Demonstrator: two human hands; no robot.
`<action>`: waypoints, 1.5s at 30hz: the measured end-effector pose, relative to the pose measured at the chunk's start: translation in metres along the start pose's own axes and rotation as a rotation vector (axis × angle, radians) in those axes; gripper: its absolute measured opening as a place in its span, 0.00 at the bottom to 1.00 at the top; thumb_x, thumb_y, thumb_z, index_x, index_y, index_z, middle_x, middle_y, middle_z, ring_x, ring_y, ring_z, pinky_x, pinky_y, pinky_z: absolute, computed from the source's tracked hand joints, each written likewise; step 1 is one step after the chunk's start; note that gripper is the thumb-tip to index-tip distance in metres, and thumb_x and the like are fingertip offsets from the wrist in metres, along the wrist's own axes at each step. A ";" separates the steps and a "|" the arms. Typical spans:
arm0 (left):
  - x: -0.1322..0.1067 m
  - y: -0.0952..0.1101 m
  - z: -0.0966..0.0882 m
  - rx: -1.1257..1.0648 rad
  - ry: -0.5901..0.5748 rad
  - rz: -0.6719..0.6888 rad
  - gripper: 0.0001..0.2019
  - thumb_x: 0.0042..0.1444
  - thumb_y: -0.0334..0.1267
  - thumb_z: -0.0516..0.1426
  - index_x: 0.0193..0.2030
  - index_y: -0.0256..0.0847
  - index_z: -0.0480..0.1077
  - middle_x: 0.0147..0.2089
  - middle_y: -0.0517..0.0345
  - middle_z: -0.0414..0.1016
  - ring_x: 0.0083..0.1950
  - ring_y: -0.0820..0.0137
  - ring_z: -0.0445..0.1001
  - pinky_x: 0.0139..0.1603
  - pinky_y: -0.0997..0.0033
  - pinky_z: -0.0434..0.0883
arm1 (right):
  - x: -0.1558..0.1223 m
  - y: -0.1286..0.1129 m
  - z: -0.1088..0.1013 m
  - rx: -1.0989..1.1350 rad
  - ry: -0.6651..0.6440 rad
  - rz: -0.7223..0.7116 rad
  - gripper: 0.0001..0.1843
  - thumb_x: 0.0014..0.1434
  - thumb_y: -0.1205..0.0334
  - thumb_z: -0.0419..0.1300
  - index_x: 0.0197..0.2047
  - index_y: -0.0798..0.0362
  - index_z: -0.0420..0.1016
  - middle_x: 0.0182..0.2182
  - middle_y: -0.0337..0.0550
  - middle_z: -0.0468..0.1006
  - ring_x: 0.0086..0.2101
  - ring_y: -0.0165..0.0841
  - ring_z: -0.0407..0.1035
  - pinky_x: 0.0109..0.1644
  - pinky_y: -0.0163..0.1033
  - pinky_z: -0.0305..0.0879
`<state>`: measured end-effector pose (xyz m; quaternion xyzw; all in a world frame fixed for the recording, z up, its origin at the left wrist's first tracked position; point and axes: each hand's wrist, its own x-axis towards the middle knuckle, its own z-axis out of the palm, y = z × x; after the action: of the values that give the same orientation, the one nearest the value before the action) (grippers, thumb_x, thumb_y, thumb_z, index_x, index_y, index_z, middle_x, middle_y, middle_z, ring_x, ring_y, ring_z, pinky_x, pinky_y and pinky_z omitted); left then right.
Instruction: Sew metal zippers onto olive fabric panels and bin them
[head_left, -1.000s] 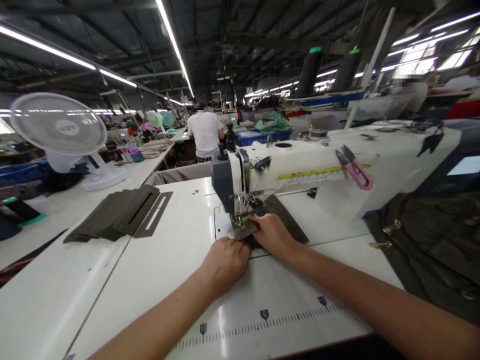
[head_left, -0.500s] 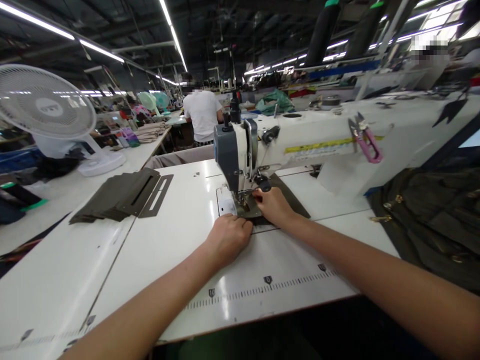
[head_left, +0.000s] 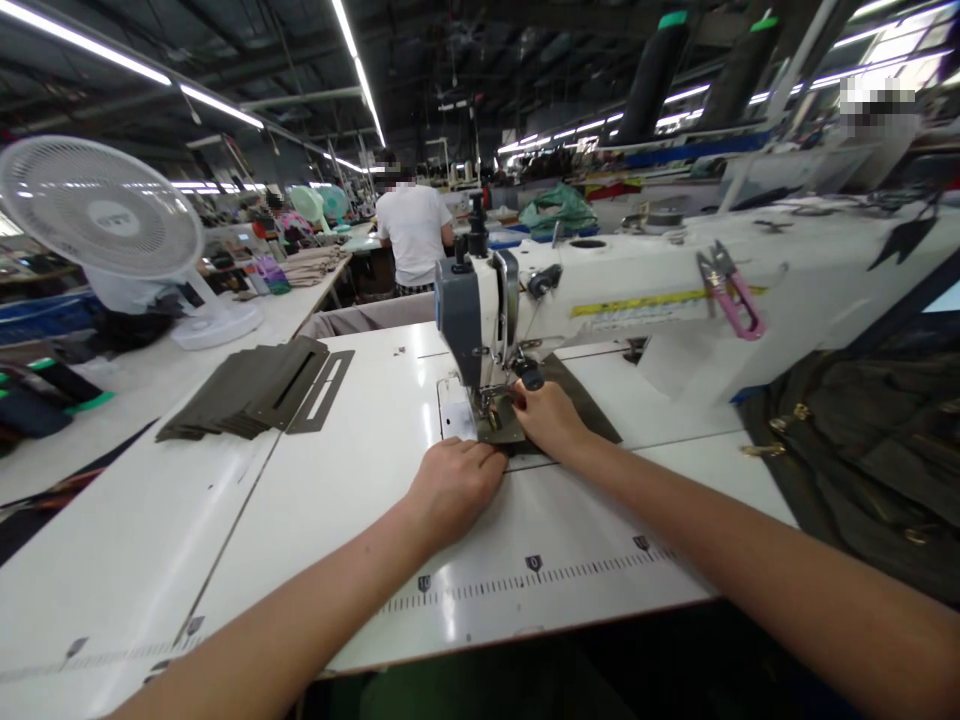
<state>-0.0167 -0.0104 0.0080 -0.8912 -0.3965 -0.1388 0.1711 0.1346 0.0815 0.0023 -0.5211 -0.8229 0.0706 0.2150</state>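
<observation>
The olive fabric piece (head_left: 586,405) is held under the sewing machine (head_left: 615,290) needle on the surface (head_left: 360,470), gripped at its near edge by curled fingers of the left hand (head_left: 454,487), and just right by narrowed fingers of the right hand (head_left: 551,420).

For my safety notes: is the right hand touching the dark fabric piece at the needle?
Touching. The head view shows the right hand lying on the dark fabric piece, no gap.
</observation>
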 end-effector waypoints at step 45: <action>0.016 -0.041 0.024 -0.074 0.090 -0.086 0.10 0.61 0.30 0.46 0.35 0.37 0.68 0.30 0.54 0.68 0.27 0.71 0.69 0.28 0.73 0.70 | -0.005 0.027 0.013 0.239 0.161 -0.520 0.15 0.57 0.71 0.46 0.27 0.53 0.71 0.33 0.47 0.76 0.36 0.34 0.71 0.41 0.36 0.67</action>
<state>-0.0343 0.0362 0.0003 -0.8720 -0.4208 -0.2004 0.1495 0.1532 0.0909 -0.0203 -0.2678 -0.8950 0.0679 0.3502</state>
